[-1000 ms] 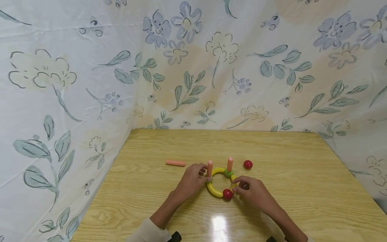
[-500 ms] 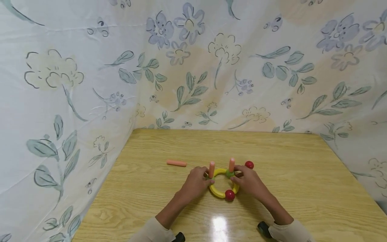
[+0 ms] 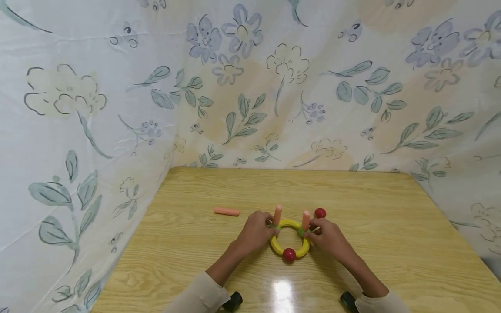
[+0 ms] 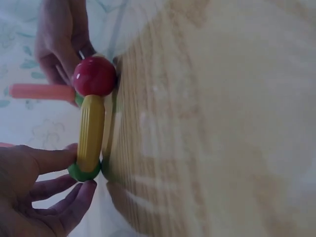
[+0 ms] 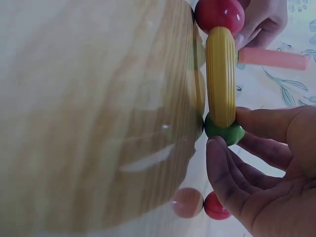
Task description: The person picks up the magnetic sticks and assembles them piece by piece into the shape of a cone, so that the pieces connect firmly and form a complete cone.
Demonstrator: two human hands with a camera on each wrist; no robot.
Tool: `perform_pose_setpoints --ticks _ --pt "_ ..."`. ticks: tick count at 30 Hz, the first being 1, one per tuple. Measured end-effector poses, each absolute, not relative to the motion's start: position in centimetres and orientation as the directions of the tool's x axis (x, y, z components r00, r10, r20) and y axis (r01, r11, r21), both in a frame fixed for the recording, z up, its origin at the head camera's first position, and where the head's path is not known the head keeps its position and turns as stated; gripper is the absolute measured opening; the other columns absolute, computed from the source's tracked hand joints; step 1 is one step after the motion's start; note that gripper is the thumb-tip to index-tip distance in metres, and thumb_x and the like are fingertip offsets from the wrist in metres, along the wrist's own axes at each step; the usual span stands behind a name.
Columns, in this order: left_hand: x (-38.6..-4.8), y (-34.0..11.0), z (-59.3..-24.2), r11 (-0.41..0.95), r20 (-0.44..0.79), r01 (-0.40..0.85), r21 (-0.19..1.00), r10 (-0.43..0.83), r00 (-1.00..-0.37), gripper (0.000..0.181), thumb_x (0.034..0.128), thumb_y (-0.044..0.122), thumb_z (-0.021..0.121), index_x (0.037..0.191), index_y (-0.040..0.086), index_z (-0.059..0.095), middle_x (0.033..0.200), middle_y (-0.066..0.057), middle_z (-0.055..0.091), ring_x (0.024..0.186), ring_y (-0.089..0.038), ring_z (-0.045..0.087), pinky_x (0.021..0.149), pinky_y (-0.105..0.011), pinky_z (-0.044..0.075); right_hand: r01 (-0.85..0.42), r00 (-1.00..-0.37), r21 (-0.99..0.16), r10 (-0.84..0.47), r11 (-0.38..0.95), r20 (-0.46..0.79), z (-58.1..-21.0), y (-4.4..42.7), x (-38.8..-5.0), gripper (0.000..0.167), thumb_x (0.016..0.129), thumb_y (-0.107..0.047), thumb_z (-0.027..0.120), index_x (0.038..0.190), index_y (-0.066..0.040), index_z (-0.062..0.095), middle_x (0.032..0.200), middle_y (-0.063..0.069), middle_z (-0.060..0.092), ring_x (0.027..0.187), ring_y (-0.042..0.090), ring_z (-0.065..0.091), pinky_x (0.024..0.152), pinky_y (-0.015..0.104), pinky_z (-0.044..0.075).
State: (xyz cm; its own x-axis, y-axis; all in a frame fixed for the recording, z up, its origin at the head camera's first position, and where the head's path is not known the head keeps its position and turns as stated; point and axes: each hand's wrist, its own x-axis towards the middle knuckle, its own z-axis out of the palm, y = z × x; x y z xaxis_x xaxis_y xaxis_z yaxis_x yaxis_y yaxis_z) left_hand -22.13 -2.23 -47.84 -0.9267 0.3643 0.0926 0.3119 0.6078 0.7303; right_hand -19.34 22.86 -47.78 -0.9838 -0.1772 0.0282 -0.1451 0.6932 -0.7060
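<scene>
A ring (image 3: 290, 223) of yellow curved pieces lies on the table, joined by two green balls and a red ball (image 3: 289, 254) at its near side. A salmon-coloured stick (image 3: 277, 216) stands upright on the left green ball (image 4: 84, 172), and another stick (image 3: 306, 220) on the right green ball (image 5: 224, 134). My left hand (image 3: 256, 231) pinches the left green ball between thumb and fingers. The right green ball sits between the thumb and fingers of my right hand (image 3: 330, 238). Fingers partly hide both green balls in the head view.
A loose salmon stick (image 3: 226, 211) lies on the wooden table (image 3: 188, 252), left of the ring. Behind the right hand rests a loose red ball (image 3: 320, 213). Floral cloth (image 3: 250, 87) hangs behind the table and along its sides.
The ring has turned clockwise seen from above: its red ball went left, the right-hand stick came right and nearer. My right hand moved from the ring's right side onto the green ball.
</scene>
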Motion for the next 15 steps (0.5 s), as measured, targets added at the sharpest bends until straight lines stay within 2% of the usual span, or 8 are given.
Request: perform_pose_setpoints --ticks 2,6,9,15 --pt "-22.4 -2.0 -47.9 0.609 0.108 0.328 0.722 0.37 -0.923 0.026 0.0912 0.015 0.085 0.112 0.001 0.078 0.101 -0.01 0.069 0.093 -0.021 0.06 0.077 -0.032 0.051 -0.134 -0.984 -0.706 -0.175 0.695 0.015 -47.8 23.1 -19.1 0.024 0.093 -0.013 0.082 0.113 -0.003 0.076 0.111 0.013 0.075 0.097 0.03 0.074 0.077 0.041 0.063" --pt "-23.1 -1.3 -48.0 0.59 0.121 0.344 0.731 0.384 -0.915 0.026 0.0892 0.011 0.086 0.113 0.002 0.079 0.105 -0.013 0.075 0.097 -0.025 0.069 0.079 -0.032 0.057 -0.097 -0.987 -0.711 -0.158 0.696 -0.021 -47.8 23.5 -18.4 0.03 0.093 -0.019 0.084 0.117 -0.005 0.074 0.108 0.009 0.075 0.097 0.027 0.074 0.08 0.044 0.062" --pt "-23.5 -0.6 -48.2 0.584 0.124 0.346 0.734 0.386 -0.914 0.027 0.0892 0.009 0.086 0.114 0.001 0.079 0.107 -0.013 0.078 0.099 -0.025 0.073 0.079 -0.032 0.06 -0.073 -0.989 -0.721 -0.146 0.689 -0.039 -48.0 23.7 -17.9 0.028 0.092 -0.02 0.084 0.114 -0.007 0.073 0.106 0.006 0.075 0.097 0.026 0.074 0.082 0.045 0.062" --pt "-24.0 0.7 -48.2 0.62 0.119 0.362 0.696 0.398 -0.91 0.022 0.0911 0.012 0.085 0.111 0.003 0.08 0.106 -0.009 0.077 0.099 -0.021 0.07 0.081 -0.029 0.057 -0.07 -0.988 -0.738 -0.15 0.671 -0.043 -48.2 24.0 -17.0 0.032 0.09 -0.021 0.086 0.115 -0.005 0.074 0.103 0.005 0.076 0.093 0.023 0.073 0.076 0.039 0.062"
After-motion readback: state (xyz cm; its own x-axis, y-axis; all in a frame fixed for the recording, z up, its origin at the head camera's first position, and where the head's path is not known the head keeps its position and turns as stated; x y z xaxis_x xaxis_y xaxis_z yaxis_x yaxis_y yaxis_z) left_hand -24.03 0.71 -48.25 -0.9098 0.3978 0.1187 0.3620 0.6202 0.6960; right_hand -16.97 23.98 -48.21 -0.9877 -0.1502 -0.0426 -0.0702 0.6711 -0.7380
